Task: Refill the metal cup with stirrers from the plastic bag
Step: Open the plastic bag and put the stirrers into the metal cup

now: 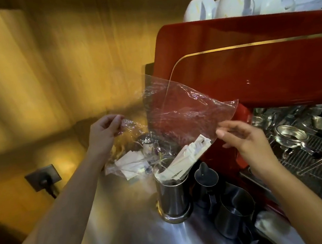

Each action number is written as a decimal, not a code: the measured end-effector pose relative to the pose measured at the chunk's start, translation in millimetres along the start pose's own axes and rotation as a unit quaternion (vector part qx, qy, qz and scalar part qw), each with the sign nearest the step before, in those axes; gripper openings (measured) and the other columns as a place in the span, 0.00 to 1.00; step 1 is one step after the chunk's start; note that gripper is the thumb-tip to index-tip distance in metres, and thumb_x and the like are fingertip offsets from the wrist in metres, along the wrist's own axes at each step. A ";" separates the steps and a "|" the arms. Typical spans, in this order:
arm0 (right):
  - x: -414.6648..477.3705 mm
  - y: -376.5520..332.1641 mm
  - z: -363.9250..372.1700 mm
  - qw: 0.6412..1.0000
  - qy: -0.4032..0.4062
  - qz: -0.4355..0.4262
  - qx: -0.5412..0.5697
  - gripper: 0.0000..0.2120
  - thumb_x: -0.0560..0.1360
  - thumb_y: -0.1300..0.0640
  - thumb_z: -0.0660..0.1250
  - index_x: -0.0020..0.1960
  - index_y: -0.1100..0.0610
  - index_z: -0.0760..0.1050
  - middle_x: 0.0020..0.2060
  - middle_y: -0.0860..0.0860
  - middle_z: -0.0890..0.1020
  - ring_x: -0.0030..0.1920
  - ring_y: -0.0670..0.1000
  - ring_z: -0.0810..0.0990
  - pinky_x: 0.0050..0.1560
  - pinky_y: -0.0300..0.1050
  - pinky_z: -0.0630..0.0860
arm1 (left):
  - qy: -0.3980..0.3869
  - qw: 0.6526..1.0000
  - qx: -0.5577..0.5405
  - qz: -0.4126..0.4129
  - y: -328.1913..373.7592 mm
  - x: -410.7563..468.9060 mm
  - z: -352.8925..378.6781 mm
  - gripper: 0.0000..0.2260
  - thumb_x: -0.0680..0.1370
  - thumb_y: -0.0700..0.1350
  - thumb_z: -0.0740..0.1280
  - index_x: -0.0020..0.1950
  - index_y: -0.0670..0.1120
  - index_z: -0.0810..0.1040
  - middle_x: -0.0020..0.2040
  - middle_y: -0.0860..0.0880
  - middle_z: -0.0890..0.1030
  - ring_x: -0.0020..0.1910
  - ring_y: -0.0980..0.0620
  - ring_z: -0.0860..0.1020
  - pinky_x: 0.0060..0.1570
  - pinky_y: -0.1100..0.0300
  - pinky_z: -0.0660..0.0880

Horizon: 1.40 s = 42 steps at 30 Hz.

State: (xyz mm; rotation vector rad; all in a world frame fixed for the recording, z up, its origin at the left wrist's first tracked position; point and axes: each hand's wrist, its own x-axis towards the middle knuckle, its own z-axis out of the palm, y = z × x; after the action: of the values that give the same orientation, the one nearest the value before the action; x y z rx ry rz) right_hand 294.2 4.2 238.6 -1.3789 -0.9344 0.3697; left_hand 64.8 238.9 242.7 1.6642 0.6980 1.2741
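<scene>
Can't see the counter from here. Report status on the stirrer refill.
Left hand and right hand both pinching the plastic bag, upended over the metal cup. Wrapped stirrers sliding into the cup. Milk pitchers close beside it, not blocking.

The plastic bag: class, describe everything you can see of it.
The plastic bag is clear, thin and crinkled. It is held up, tilted over the metal cup, pinched by the left hand at one edge and the right hand at another. White stirrers slide from its lower end into the cup.
</scene>
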 end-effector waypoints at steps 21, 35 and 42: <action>38.1 -16.8 28.6 0.998 -0.009 -0.054 -0.013 0.07 0.69 0.62 0.72 0.35 0.51 0.81 0.32 0.46 0.83 0.37 0.47 0.78 0.37 0.37 0.75 | -0.041 0.994 -0.042 -0.090 -15.8 -44.6 -26.3 0.06 0.67 0.46 0.72 0.35 0.45 0.77 0.26 0.54 0.80 0.26 0.59 0.77 0.27 0.69 0.73; 52.7 -12.7 53.9 0.999 -0.047 -0.006 0.006 0.03 0.70 0.60 0.71 0.37 0.54 0.79 0.34 0.53 0.81 0.36 0.49 0.78 0.36 0.39 0.74 | 0.046 0.990 -0.009 -0.131 -24.4 -67.0 -44.8 0.04 0.72 0.42 0.71 0.40 0.43 0.78 0.31 0.48 0.79 0.29 0.56 0.77 0.38 0.58 0.74; 39.6 13.3 51.4 0.997 -0.067 0.034 -0.009 0.05 0.71 0.63 0.69 0.38 0.55 0.81 0.39 0.60 0.82 0.40 0.52 0.78 0.37 0.37 0.75 | 0.013 0.988 -0.007 -0.154 -22.5 -70.2 -46.8 0.07 0.70 0.42 0.72 0.45 0.44 0.77 0.37 0.47 0.80 0.38 0.50 0.79 0.43 0.56 0.75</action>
State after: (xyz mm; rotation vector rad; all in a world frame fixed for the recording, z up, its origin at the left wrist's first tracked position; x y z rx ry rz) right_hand 283.9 69.6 235.6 -1.4186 -1.0039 0.5112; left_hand 0.6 204.2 194.8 1.4635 0.9213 1.0777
